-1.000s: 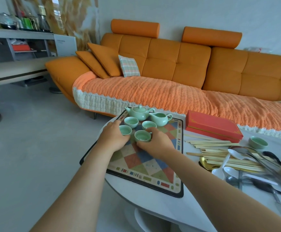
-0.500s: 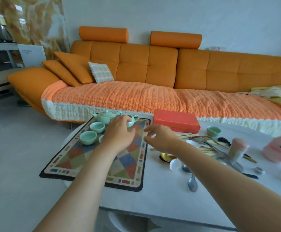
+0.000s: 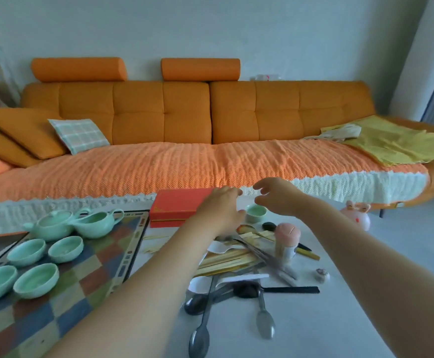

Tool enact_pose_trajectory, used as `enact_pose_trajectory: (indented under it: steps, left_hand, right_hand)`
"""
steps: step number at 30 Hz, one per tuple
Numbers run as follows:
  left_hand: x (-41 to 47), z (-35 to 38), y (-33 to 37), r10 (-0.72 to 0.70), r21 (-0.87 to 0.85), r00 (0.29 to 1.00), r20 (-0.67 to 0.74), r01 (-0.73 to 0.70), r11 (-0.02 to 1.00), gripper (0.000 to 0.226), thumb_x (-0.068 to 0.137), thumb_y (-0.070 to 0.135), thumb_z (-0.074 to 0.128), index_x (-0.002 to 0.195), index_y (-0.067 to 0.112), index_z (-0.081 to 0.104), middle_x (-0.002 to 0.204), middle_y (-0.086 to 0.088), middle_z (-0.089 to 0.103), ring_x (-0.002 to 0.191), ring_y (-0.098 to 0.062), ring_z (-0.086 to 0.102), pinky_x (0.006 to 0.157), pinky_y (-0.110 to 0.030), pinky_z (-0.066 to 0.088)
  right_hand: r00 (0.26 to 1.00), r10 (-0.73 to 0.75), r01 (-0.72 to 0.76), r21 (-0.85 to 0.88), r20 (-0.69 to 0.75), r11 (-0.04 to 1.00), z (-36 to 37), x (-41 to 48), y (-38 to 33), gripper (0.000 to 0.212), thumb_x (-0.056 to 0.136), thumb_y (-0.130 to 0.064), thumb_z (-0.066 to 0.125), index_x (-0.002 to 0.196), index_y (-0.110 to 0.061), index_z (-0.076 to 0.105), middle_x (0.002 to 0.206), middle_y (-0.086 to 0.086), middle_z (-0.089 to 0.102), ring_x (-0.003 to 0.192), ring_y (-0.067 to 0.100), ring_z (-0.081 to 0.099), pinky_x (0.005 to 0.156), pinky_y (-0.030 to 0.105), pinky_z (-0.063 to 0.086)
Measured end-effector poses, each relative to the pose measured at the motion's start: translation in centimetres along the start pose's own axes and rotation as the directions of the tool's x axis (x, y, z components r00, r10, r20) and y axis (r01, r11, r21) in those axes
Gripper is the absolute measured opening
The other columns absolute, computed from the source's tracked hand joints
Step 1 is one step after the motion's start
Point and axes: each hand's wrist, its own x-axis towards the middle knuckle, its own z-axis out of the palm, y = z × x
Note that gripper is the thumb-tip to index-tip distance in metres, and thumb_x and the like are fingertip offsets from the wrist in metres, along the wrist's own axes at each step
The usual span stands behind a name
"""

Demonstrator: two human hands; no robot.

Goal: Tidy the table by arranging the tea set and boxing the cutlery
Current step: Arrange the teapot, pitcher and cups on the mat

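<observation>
A green teapot (image 3: 51,224), a green pitcher (image 3: 95,223) and several green cups (image 3: 66,248) stand on the checked mat (image 3: 63,301) at the left. One lone green cup (image 3: 256,213) sits beyond the cutlery pile, to the right of the closed red box (image 3: 175,206). My left hand (image 3: 222,208) hovers just left of that cup, fingers relaxed, holding nothing. My right hand (image 3: 277,196) hangs above and right of it, fingers loosely curled and empty. Chopsticks (image 3: 226,260), spoons (image 3: 265,321) and tongs (image 3: 262,254) lie in a heap on the white table (image 3: 327,319).
A pink-capped toothpick holder (image 3: 287,240) stands in the cutlery pile. A pink rabbit figure (image 3: 356,215) sits at the table's far right, and a small trinket (image 3: 321,275) lies nearby. The orange sofa (image 3: 184,140) runs along behind the table.
Both hands left the cups on the mat and moved right toward the lone cup by the red box. The view swung right.
</observation>
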Motion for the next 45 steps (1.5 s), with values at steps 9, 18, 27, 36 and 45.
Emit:
enact_pose_trajectory:
  steps: [9, 18, 27, 36, 45]
  left_hand:
    - [7.3, 4.8, 0.9, -0.055, 0.334, 0.965, 0.256, -0.035, 0.942, 0.056, 0.092, 0.046, 0.049, 0.139, 0.016, 0.042, 0.143, -0.010, 0.043, 0.138, -0.033, 0.027, 0.113, -0.046, 0.020]
    - [8.6, 6.4, 0.3, 0.050, 0.375, 0.991, 0.125, -0.094, 0.922, 0.049, 0.094, 0.052, 0.050, 0.128, 0.017, 0.050, 0.130, -0.006, 0.055, 0.124, -0.028, 0.044, 0.108, -0.043, 0.025]
    - [3.6, 2.0, -0.6, -0.035, -0.318, 0.996, -0.077, 0.008, 0.948, 0.064, 0.089, 0.037, 0.067, 0.144, 0.017, 0.042, 0.127, 0.001, 0.040, 0.111, -0.019, 0.052, 0.095, -0.030, 0.042]
    - [-7.6, -2.9, -4.5, -0.136, -0.399, 0.985, -0.102, 0.085, 0.913, 0.065, 0.079, 0.038, 0.078, 0.135, 0.021, 0.050, 0.125, 0.006, 0.044, 0.109, -0.010, 0.053, 0.095, -0.028, 0.045]
    - [-19.4, -6.5, -10.7, -0.249, -0.394, 0.966, -0.063, 0.205, 0.896, 0.048, 0.072, 0.039, 0.082, 0.110, 0.050, 0.056, 0.118, 0.016, 0.058, 0.103, 0.001, 0.057, 0.094, -0.031, 0.049]
  right_hand:
    - [0.958, 0.140, -0.167, 0.091, 0.251, 0.982, 1.4, 4.6, 5.5, 0.057, 0.092, -0.012, 0.054, 0.147, -0.020, 0.039, 0.121, 0.013, 0.062, 0.099, 0.030, 0.066, 0.083, 0.045, 0.059]
    - [0.972, 0.106, -0.153, 0.223, 0.210, 0.963, 1.9, 4.6, 6.3, 0.055, 0.089, 0.003, 0.051, 0.143, -0.007, 0.046, 0.121, 0.011, 0.064, 0.093, 0.025, 0.069, 0.077, 0.035, 0.061]
    - [0.989, -0.133, 0.118, 0.194, 0.069, 0.974, -0.3, 1.4, 1.6, 0.038, 0.081, -0.006, 0.068, 0.118, -0.015, 0.068, 0.113, 0.003, 0.069, 0.080, 0.015, 0.057, 0.078, 0.037, 0.051]
    - [0.930, -0.309, 0.285, 0.140, 0.199, 0.948, 2.5, -4.1, -6.8, 0.052, 0.076, -0.017, 0.079, 0.125, -0.023, 0.063, 0.112, -0.008, 0.067, 0.092, 0.013, 0.066, 0.086, 0.036, 0.057]
    - [0.860, -0.429, 0.405, 0.143, 0.277, 0.903, 9.9, -9.5, -15.7, 0.047, 0.077, -0.028, 0.080, 0.121, -0.026, 0.064, 0.111, -0.008, 0.066, 0.092, 0.011, 0.060, 0.086, 0.029, 0.050]
